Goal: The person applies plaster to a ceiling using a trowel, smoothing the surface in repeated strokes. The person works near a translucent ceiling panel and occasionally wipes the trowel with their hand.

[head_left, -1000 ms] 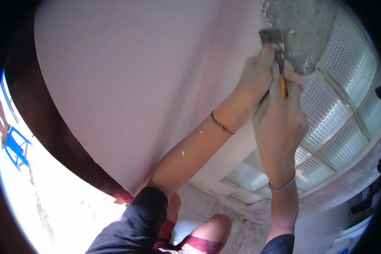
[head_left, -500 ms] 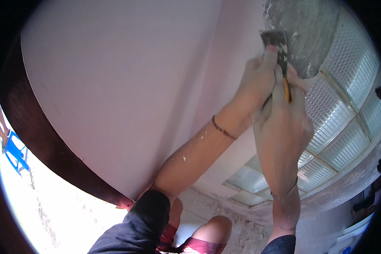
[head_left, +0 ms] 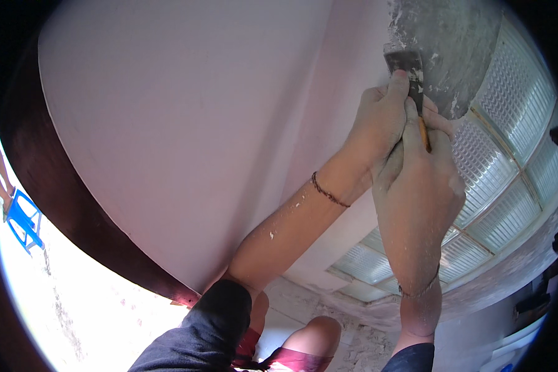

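Observation:
Both hands are on a putty knife (head_left: 415, 62) with a dark metal blade and a yellow-orange handle, its blade against the rough grey plaster patch (head_left: 452, 43) at the upper right. My left hand (head_left: 381, 121) grips it, thumb pressed on the blade. Just below and to the right, my right hand (head_left: 418, 180) is closed round the handle, its fingers partly over my left hand's. Pale dust coats both hands, and the white wall (head_left: 186, 124) meets the patch's left edge.
A glass-block window (head_left: 499, 155) lies right of the hands. A dark band (head_left: 87, 186) runs along the wall's left edge. Beyond it, on bright ground, are a blue plastic stool (head_left: 25, 217) and another person's legs (head_left: 4, 177). My knees (head_left: 319, 335) show below.
Both hands and the putty knife have shifted slightly down and to the right in the view over the last second, the blade staying against the grey patch. The grip looks the same.

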A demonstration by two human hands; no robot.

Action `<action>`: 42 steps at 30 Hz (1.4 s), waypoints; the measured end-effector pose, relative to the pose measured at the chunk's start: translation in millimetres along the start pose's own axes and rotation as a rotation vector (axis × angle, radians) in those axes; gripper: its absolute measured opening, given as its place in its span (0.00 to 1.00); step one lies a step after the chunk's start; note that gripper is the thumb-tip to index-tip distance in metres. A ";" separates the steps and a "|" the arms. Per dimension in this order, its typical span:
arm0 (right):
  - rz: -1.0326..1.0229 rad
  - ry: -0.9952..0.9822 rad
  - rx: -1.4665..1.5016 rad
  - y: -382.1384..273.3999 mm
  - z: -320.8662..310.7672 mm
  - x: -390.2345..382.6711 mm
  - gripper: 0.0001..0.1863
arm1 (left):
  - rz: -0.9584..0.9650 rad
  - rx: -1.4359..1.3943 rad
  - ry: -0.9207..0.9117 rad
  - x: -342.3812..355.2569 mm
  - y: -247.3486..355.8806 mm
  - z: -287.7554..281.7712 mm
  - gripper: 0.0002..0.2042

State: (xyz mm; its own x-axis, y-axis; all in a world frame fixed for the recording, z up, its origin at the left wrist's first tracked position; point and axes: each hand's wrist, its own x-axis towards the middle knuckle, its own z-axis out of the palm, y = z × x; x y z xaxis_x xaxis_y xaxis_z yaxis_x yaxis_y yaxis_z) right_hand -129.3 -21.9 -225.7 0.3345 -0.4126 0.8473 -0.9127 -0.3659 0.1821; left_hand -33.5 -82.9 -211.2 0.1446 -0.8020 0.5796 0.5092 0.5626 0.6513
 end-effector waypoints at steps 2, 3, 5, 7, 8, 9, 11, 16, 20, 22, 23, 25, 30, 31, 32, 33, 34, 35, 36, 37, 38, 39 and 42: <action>-0.047 0.090 -0.019 -0.3 -1.9 0.2 0.25 | -0.009 -0.008 0.007 -3.4 0.6 2.1 0.28; -0.067 0.108 -0.016 -0.5 -2.8 0.2 0.25 | -0.037 -0.071 -0.005 -3.7 1.5 2.6 0.28; -0.059 0.096 -0.012 -0.4 -3.9 1.7 0.25 | -0.065 -0.123 -0.024 -4.3 2.7 4.0 0.29; -0.055 0.096 -0.011 0.2 -4.1 4.2 0.26 | -0.136 -0.096 -0.018 -2.8 4.0 5.0 0.30; -0.060 0.108 -0.016 0.5 -3.9 4.8 0.26 | -0.049 -0.081 -0.052 -0.1 5.2 5.1 0.30; -0.076 0.104 -0.027 1.2 -3.4 5.5 0.26 | -0.028 -0.070 -0.051 2.8 6.5 5.2 0.31; -0.079 0.102 -0.019 2.2 -2.5 4.8 0.26 | -0.031 -0.083 -0.062 5.0 7.7 4.8 0.32; -0.081 0.095 0.001 3.4 -3.4 4.8 0.26 | -0.023 -0.071 -0.052 6.0 9.0 3.6 0.33; -0.087 0.104 -0.004 2.8 -6.8 8.8 0.25 | -0.039 -0.058 -0.041 9.3 7.7 2.7 0.33; -0.094 0.132 -0.001 1.6 -8.1 12.4 0.24 | -0.010 0.062 -0.007 13.8 9.2 1.7 0.33; -0.106 0.144 -0.001 1.0 -7.7 15.3 0.24 | 0.008 -0.028 -0.050 15.5 9.9 1.4 0.32; -0.114 0.147 0.009 -0.2 -7.9 16.4 0.23 | -0.010 -0.166 -0.070 17.4 12.0 0.3 0.31; -0.105 0.166 0.014 -0.6 -6.6 16.0 0.24 | -0.058 -0.092 -0.083 17.0 14.0 1.6 0.30; -0.083 0.126 0.003 0.2 -6.7 15.1 0.24 | 0.016 -0.049 -0.055 17.3 13.3 2.1 0.30; -0.093 0.128 0.010 1.1 -6.8 14.9 0.24 | -0.062 -0.125 -0.068 18.5 13.3 2.8 0.30; -0.092 0.152 0.032 2.0 -7.3 14.6 0.24 | -0.085 -0.166 -0.082 18.6 12.1 3.2 0.30; -0.101 0.143 0.022 3.3 -8.0 14.8 0.24 | -0.152 -0.205 -0.091 19.2 11.0 4.2 0.30; -0.104 0.160 0.026 3.9 -8.8 15.4 0.24 | -0.067 -0.125 -0.096 21.7 12.4 3.1 0.29; -0.105 0.175 0.047 4.4 -9.6 15.7 0.24 | -0.026 -0.048 -0.094 23.4 13.3 2.3 0.29; -0.103 0.159 0.024 5.1 -10.5 16.7 0.23 | -0.004 0.022 -0.042 24.2 12.7 2.6 0.29; -0.105 0.145 0.016 5.4 -11.1 17.3 0.23 | -0.044 -0.079 -0.089 25.0 12.6 2.0 0.28; -0.133 0.200 0.022 5.4 -11.6 17.8 0.22 | -0.081 -0.175 -0.092 25.9 12.6 1.7 0.28; -0.089 0.156 -0.003 4.4 -13.9 18.6 0.19 | -0.064 -0.307 -0.129 26.7 12.0 2.2 0.27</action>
State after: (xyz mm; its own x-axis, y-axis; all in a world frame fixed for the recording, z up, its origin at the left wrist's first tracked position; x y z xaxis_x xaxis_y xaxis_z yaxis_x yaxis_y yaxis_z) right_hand -130.3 -19.6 -202.1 0.3738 -0.2444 0.8947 -0.8818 -0.3928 0.2611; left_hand -25.4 -97.1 -186.9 0.0057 -0.7907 0.6122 0.7486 0.4092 0.5216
